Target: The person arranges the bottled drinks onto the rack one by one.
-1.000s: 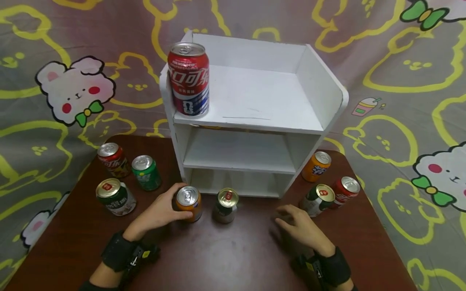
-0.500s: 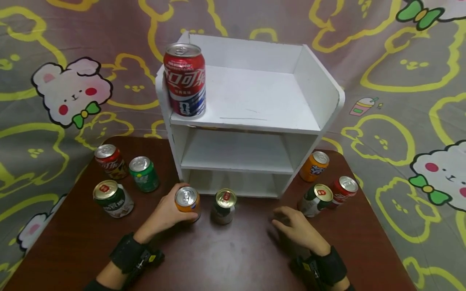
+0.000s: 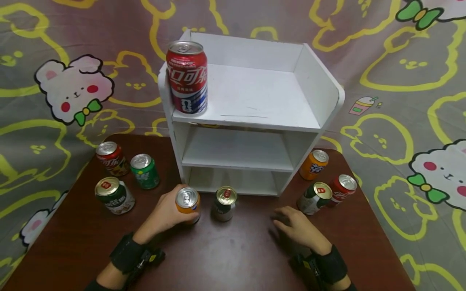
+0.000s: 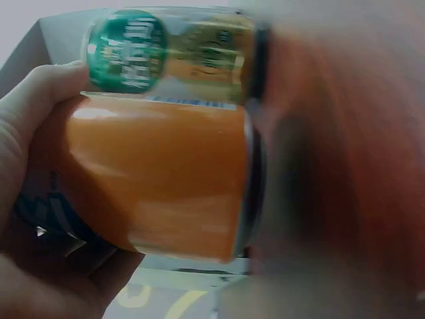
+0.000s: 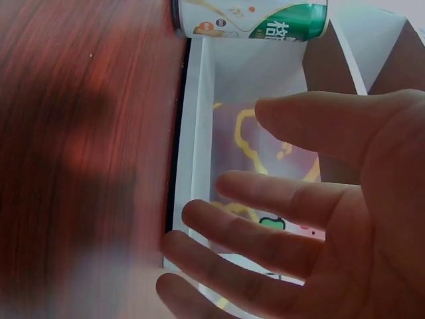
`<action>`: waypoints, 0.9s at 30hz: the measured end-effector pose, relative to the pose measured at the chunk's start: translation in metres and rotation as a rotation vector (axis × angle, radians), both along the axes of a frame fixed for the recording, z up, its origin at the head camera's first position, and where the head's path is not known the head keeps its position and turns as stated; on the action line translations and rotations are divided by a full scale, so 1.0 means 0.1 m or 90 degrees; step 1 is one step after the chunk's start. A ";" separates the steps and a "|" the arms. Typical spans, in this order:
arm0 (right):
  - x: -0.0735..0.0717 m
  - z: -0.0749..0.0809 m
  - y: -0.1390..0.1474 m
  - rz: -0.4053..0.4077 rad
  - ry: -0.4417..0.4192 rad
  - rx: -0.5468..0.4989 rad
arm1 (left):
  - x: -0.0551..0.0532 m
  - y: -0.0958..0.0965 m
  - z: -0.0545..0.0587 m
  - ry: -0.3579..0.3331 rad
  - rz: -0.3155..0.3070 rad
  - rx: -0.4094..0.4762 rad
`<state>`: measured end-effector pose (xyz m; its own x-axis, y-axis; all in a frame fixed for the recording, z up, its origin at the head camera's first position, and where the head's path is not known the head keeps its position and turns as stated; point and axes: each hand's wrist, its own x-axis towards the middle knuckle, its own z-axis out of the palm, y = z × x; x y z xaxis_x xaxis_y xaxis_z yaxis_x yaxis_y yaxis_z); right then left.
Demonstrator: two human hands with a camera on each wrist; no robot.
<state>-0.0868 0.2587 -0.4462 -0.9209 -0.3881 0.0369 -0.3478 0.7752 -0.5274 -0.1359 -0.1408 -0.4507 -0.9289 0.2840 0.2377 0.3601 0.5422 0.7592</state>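
Observation:
My left hand (image 3: 166, 212) grips an orange soda can (image 3: 187, 206), with the thumb on its near side and the fingers round the far side. The left wrist view shows the can's plain orange side close up. Just right of it a green can with a gold lid (image 3: 224, 206) stands upright; in the left wrist view this can's green-and-gold label (image 4: 199, 60) lies close behind the orange one. My right hand (image 3: 302, 230) is over the table on the right, fingers spread and loosely bent, holding nothing. Nearest to it stands another green can with a gold lid (image 3: 314, 198).
A white shelf unit (image 3: 236, 167) stands behind, with a red cola can (image 3: 187, 79) at its top left. On the left of the table (image 3: 225, 258) are a red can (image 3: 113, 159), a green can (image 3: 145, 173) and a gold-lidded can (image 3: 115, 197). Orange (image 3: 314, 165) and red cans (image 3: 342, 189) stand right.
My left wrist and forearm have shifted slightly right while the hand stays round the orange can. The right hand has barely moved. The head view has shifted a little.

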 end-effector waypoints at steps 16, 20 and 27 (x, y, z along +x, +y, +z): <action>0.11 -0.02 0.03 0.000 -0.038 0.048 | 0.20 0.12 1.09 0.044 -0.027 0.069; 0.10 -0.01 0.03 0.003 -0.048 0.039 | 0.22 0.20 1.43 0.048 -0.045 0.088; 0.07 0.05 0.02 0.000 -0.031 0.035 | 0.15 0.36 1.92 0.062 -0.069 0.088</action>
